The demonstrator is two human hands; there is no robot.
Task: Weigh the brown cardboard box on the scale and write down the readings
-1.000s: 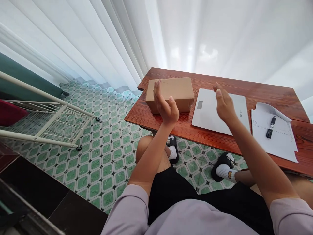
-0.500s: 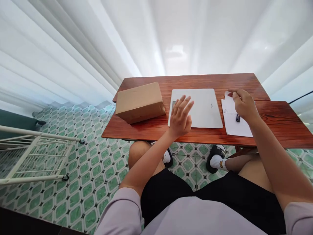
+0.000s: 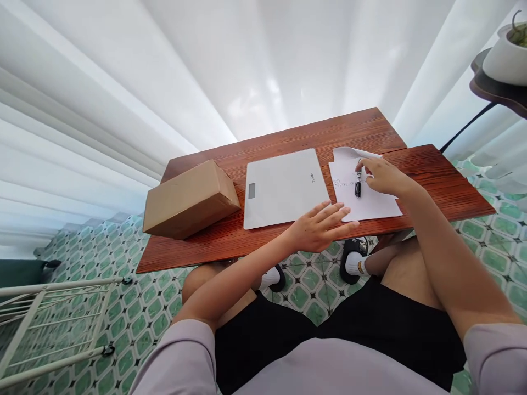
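Note:
My right hand (image 3: 382, 174) is over the white paper (image 3: 370, 206), its fingers curled around the upper end of a black-and-silver pen (image 3: 358, 189). The thumb is on one side of the pen and the index finger on the other. Faint writing and a small round mark show on the sheet, and its far edge is lifted and folded. My left hand (image 3: 317, 226) is open with fingers spread, palm down, by the table's front edge. It is between the paper and a flat white scale (image 3: 284, 189) with a small grey display; whether it touches either, I cannot tell.
A closed cardboard box (image 3: 189, 200) sits on the left of the red-brown wooden table (image 3: 354, 129). A white metal rack (image 3: 61, 323) stands on the tiled floor to the left. White curtains (image 3: 247, 66) hang behind, and a potted plant (image 3: 508, 55) rests on a stand at right.
The view has turned to the right. My left hand has moved from over the scale toward the paper's front edge. My right hand has come down from the paper's far edge to the pen.

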